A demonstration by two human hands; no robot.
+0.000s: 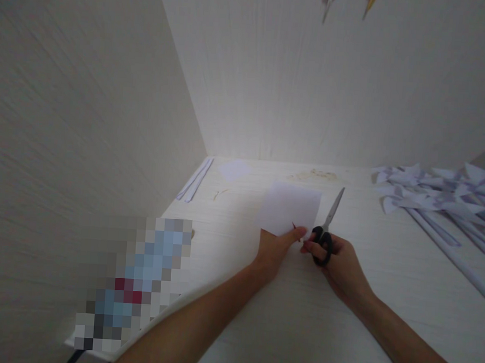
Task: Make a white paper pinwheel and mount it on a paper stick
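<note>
View from the head camera, looking down at a pale wood-grain tabletop (384,278) set in a white-walled corner. The left hand (275,248) pinches the near edge of a white rectangular sheet of paper (291,207), thumb on top and closed on it; the sheet lies near the middle of the table. Just beside it, at 3 o'clock of the left hand, the right hand (342,267) grips black-handled scissors with silver blades (325,230), fingers through the loops; the blades lie together and point to 1 o'clock, along the sheet's right edge. At 2 o'clock, well apart, lies a heap of white folded-paper pinwheels on rolled paper sticks (442,196). At 11 o'clock lie a smaller white paper piece (234,170) and two narrow white paper strips (195,180) against the left wall.
</note>
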